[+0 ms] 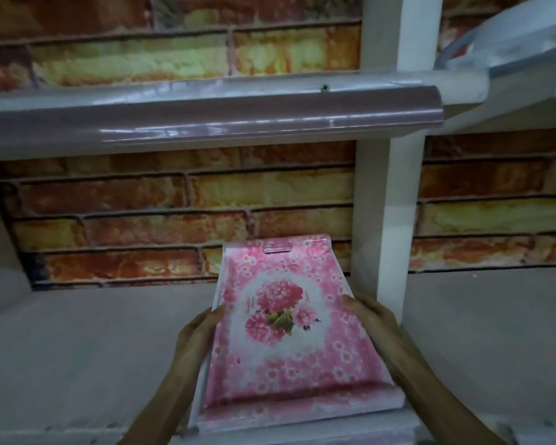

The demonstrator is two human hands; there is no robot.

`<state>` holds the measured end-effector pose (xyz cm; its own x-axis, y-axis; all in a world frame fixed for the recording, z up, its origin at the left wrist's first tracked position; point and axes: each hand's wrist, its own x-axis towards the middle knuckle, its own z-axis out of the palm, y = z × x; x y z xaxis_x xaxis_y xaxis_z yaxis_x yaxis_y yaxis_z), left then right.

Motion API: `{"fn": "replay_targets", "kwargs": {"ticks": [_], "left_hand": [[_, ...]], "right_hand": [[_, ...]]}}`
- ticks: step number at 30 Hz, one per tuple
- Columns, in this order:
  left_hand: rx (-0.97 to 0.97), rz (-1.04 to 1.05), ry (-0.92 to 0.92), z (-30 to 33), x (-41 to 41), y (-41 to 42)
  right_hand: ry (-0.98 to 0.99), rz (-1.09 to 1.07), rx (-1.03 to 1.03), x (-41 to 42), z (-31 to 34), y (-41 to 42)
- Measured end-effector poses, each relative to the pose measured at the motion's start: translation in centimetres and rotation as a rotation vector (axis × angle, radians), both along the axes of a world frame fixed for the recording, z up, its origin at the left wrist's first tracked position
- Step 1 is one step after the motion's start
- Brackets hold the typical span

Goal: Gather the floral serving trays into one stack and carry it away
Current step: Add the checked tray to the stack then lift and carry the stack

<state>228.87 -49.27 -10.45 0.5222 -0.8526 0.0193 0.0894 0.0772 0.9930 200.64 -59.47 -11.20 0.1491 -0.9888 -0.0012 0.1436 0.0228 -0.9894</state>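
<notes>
Your left hand (199, 329) and right hand (369, 319) clamp the long sides of the floral trays (289, 319), apparently gathered already as one stack at the shelf (77, 348) front edge; carrying it away remains, by my judgement.

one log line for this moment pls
stage: trays stacked, in hand | left hand: gripping stack left edge | right hand: gripping right edge | place: over shelf

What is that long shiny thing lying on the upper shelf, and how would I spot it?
Start at the brick-pattern wall and the white shelf post. Left of the post, on the upper shelf, lies a glossy mauve tray, seen edge-on. Unlike the pink floral tray held below, it is plain.
</notes>
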Motion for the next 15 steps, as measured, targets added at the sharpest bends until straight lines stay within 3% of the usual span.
{"fn": "replay_targets", "kwargs": {"ticks": [15], "left_hand": [[0.094,0.013,-0.013,-1.7,1.0,-5.6]], "right_hand": [[0.092,-0.071,0.071,0.4,-1.1,-3.5]]}}
